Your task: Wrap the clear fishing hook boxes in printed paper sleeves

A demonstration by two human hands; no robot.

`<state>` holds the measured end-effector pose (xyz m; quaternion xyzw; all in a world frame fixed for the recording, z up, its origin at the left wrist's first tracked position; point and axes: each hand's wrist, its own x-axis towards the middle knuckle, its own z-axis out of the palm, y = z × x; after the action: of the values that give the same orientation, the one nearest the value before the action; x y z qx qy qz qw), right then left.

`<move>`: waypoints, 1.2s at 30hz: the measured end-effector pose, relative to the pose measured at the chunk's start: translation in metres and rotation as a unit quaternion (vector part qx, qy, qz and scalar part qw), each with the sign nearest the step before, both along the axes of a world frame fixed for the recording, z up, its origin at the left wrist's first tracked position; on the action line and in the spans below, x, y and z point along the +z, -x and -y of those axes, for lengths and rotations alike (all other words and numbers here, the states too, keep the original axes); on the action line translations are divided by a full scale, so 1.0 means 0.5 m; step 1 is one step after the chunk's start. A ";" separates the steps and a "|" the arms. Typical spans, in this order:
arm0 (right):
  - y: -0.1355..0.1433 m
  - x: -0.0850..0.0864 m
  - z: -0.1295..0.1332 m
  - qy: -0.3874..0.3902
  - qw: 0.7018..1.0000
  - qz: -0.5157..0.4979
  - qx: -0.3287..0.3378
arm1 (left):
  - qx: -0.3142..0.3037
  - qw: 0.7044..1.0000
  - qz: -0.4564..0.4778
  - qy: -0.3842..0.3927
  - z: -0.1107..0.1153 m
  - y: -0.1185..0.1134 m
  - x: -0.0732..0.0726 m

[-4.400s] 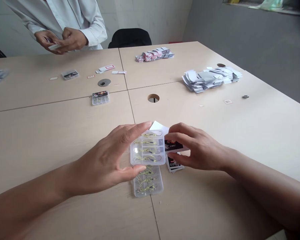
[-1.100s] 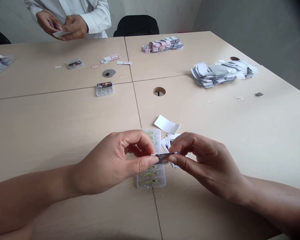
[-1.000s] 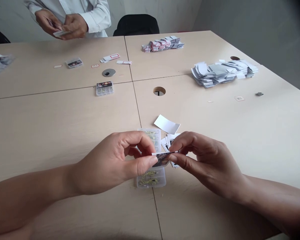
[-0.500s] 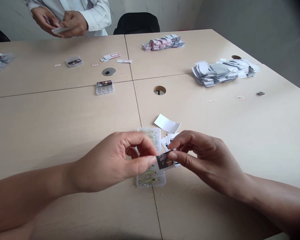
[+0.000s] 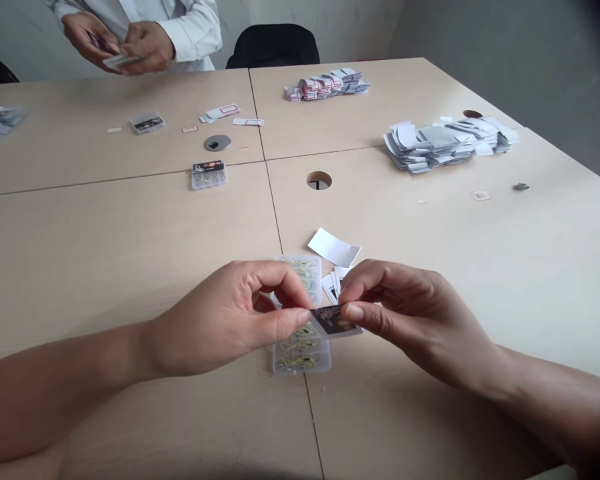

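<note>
A small dark printed card (image 5: 334,321) is pinched between my two hands, above a clear plastic box. My left hand (image 5: 253,317) grips its left end with thumb and forefinger; my right hand (image 5: 405,313) grips its right end the same way. The open clear box (image 5: 303,360) lies beneath, with yellowish-green looped pieces in its compartments, partly hidden by my left hand and the card. Just behind the card, white-edged cards (image 5: 330,285) lie spread beside the box. A blank white slip (image 5: 335,248) rests beyond them.
Stacks of white cards (image 5: 445,143) and red-edged cards (image 5: 325,85) lie farther back. Closed boxes (image 5: 209,175) sit left of a round table hole (image 5: 319,181). Across the table, a person's hands (image 5: 125,50) hold cards. A black chair (image 5: 274,45) stands behind.
The dark card has shifted slightly right and tilted flatter, with more of its printed face and pale lower edge showing. Both hands keep their pinch.
</note>
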<state>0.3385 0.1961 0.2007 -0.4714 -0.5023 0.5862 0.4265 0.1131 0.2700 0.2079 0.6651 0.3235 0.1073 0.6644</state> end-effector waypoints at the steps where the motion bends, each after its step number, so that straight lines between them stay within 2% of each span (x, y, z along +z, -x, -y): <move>1: -0.001 0.000 -0.001 0.015 1.000 -0.016 0.004 | 0.003 1.000 0.002 0.004 0.000 0.000 -0.001; 4: -0.001 -0.002 -0.003 0.035 0.999 -0.035 0.001 | 0.004 1.000 0.005 0.015 -0.002 -0.002 -0.001; 10: 0.004 -0.002 -0.008 0.014 1.000 -0.022 -0.017 | -0.018 0.999 0.010 0.051 -0.001 -0.004 0.000; 15: 0.006 -0.008 -0.010 0.019 1.000 -0.023 0.000 | -0.020 0.994 0.029 0.104 0.006 -0.005 0.000; 17: 0.006 -0.014 -0.008 -0.022 1.000 0.011 -0.017 | -0.014 0.994 0.034 0.106 0.008 -0.007 0.000; 19: 0.004 -0.020 -0.004 -0.123 0.985 0.102 -0.060 | -0.007 0.995 0.038 0.093 0.010 -0.008 -0.001; 22: 0.002 -0.027 0.005 -0.292 0.919 0.252 -0.078 | 0.009 0.998 0.038 0.054 0.014 -0.009 -0.006; 24: 0.003 -0.027 0.010 -0.337 0.898 0.281 -0.050 | 0.019 0.999 0.041 0.016 0.017 -0.008 -0.009; 26: 0.006 -0.026 0.013 -0.334 0.907 0.255 -0.020 | 0.019 0.998 0.052 -0.032 0.020 -0.006 -0.011; 29: 0.012 -0.023 0.013 -0.289 0.937 0.194 0.012 | 0.017 0.991 0.071 -0.112 0.022 -0.007 -0.009; 33: 0.016 -0.018 0.014 -0.263 0.955 0.136 0.018 | 0.004 0.969 0.070 -0.239 0.026 -0.011 0.001; 36: 0.016 -0.018 0.014 -0.244 0.963 0.114 0.018 | -0.012 0.955 0.068 -0.287 0.028 -0.011 0.004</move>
<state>0.3305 0.1892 0.1916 -0.4078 -0.6839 0.3961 0.4572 0.1186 0.2560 0.2101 0.8227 0.2247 0.2326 0.4675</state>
